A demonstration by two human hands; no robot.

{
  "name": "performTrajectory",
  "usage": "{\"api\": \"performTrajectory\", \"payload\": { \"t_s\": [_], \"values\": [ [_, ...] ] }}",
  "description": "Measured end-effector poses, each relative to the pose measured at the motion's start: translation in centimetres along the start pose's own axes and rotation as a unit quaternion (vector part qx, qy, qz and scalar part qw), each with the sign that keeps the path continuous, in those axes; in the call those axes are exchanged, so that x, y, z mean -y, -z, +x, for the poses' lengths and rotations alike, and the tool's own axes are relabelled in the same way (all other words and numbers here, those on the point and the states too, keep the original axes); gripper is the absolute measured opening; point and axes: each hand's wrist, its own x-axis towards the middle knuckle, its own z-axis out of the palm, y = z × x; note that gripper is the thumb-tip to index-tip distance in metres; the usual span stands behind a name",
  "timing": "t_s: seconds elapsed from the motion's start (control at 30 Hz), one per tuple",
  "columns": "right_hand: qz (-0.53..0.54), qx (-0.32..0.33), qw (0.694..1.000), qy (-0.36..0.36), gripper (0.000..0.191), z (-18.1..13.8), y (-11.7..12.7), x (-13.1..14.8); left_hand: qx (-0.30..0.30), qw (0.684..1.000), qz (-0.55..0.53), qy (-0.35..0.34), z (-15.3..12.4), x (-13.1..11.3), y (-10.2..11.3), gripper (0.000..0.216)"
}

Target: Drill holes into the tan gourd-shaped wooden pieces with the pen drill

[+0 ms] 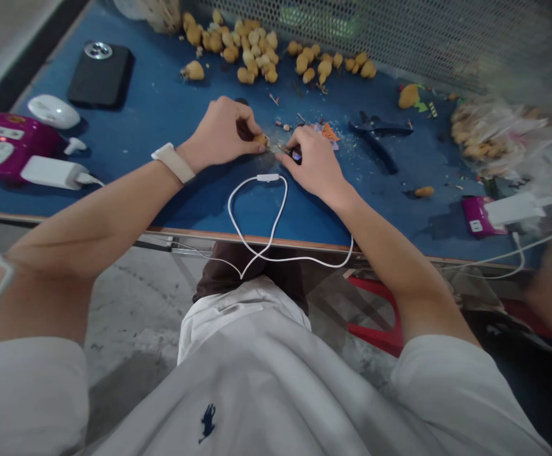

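Over tabletop [308, 218] | tan piece [261, 140] (small, half-hidden) | left hand [223, 132] pinching it | right hand [313, 161] gripping dark tool [296, 154]

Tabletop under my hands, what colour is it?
The tabletop is blue; the head view shows it best.

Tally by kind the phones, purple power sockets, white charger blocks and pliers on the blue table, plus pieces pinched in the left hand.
Phone: 1
Purple power sockets: 2
White charger blocks: 2
Pliers: 1
Brown piece in the left hand: 1
Total: 7
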Motion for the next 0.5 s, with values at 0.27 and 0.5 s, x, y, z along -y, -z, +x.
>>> {"api": "performTrajectory", "payload": {
  "t_s": [0.27, 0.5],
  "values": [
    [-0.001, 0.001, 1.000, -0.003, 0.041, 0.00, -0.09, -0.18, 0.003, 1.000, 0.003, -0.014, 0.07, 0.19, -0.06, 0.028],
    [0.001, 0.003, 1.000, -0.013, 0.038, -0.27, 0.67, -0.03, 0.007, 1.000, 0.020, -0.004, 0.06, 0.07, 0.12, 0.026]
  ]
}}
